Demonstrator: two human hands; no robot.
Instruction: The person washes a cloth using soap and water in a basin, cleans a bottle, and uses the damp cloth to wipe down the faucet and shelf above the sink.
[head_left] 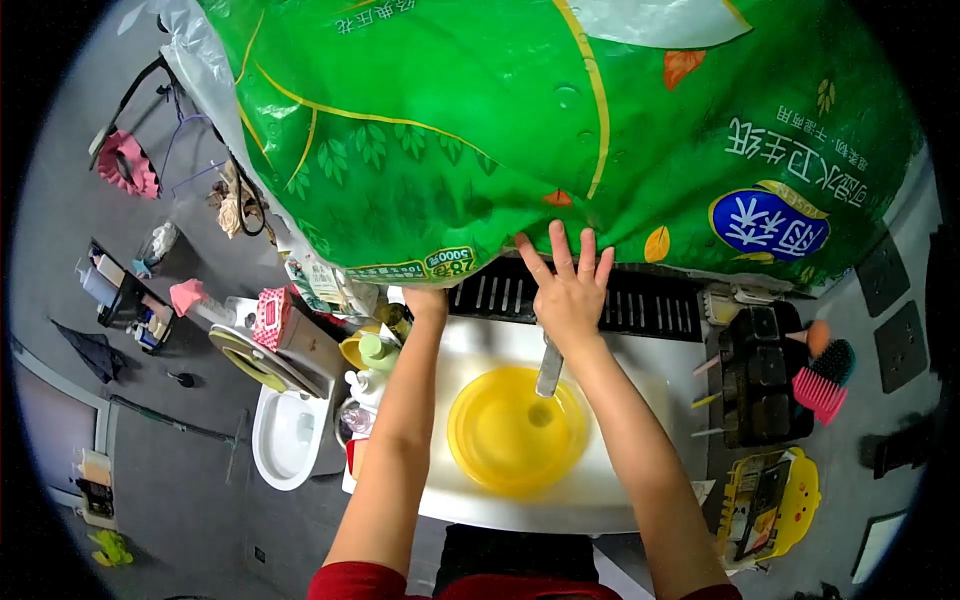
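A large green plastic pack of toilet paper (pixel 420 190), printed with leaves and a blue oval label, fills the upper part of the head view above the washbasin. Against its lower edge lies my right hand (pixel 572 295), fingers spread and pressing flat on the plastic. My left hand (pixel 428 300) reaches under the pack's bottom edge to the left; its fingers are hidden behind the plastic. Below my forearms, a yellow basin (pixel 465 465) sits in the white washbasin (pixel 645 400), under the metal faucet (pixel 549 370).
Bottles, including a green pump bottle (pixel 376 352), crowd the left of the washbasin. A white toilet (pixel 285 440) stands farther left. On the right are a black organizer (pixel 755 380), a pink brush (pixel 820 395) and a yellow basket (pixel 797 505). A black slotted rack (pixel 650 305) lies behind the faucet.
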